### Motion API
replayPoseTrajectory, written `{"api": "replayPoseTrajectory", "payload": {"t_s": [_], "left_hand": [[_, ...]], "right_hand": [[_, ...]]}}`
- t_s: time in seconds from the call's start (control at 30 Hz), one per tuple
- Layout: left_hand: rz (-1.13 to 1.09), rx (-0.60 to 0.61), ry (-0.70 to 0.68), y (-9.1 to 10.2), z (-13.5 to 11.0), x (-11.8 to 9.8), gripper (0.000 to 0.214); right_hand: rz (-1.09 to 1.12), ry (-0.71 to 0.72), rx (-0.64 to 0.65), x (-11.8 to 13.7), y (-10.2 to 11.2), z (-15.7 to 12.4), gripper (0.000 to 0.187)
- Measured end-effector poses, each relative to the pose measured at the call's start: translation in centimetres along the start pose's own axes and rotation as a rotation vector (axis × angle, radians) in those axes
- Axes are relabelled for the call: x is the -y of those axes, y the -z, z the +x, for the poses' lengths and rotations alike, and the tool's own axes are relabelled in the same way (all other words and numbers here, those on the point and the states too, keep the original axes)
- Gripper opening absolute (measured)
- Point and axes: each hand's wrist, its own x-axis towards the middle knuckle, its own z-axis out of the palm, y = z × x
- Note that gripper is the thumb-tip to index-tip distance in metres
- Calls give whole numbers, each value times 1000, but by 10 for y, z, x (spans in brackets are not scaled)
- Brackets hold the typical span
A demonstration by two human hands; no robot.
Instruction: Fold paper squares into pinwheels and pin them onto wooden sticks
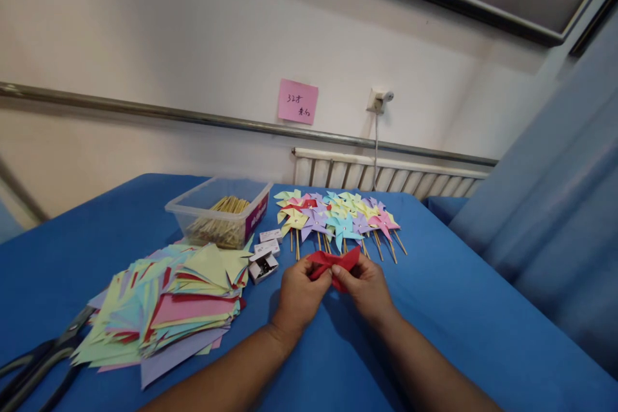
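A red paper pinwheel [348, 260], partly folded, is held between both hands above the blue cloth. My left hand [300, 290] pinches its left side, thumb and fingers closed near the centre. My right hand [371, 290] grips the right side, with the thumb pressed on the middle of the paper. The fingers cover much of the centre, so I cannot tell whether a pin is there. Just beyond lie finished paper pinwheels [344, 228] in several colours on thin wooden sticks. Left of my left hand sits an open small box [263, 266] with small dark pieces inside.
A large pile of coloured paper sheets [193, 309] lies at the left, beside black-handled scissors [62, 344]. Behind it stands a clear plastic tub [193, 206] of wooden sticks [219, 219]. Two more small boxes [268, 243] lie near it. A blue curtain [545, 206] hangs at the right.
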Motion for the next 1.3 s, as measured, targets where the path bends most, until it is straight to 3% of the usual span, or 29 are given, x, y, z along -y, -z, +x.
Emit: {"api": "replayPoseTrajectory", "payload": {"t_s": [0.27, 0.53, 0.73, 0.93, 1.3], "left_hand": [[-49, -49, -16, -2, 2, 6, 17], [-110, 16, -25, -1, 0, 0, 13], [-131, 8, -24, -1, 0, 3, 12], [-116, 7, -4, 0, 0, 4, 12], [-211, 13, 43, -3, 2, 6, 16]], "right_hand": [[39, -43, -15, -3, -2, -1, 19], [-13, -19, -35, -8, 0, 1, 19], [-67, 5, -30, -6, 1, 1, 18], [31, -61, 25, -8, 2, 0, 20], [-26, -33, 2, -16, 2, -2, 25]]}}
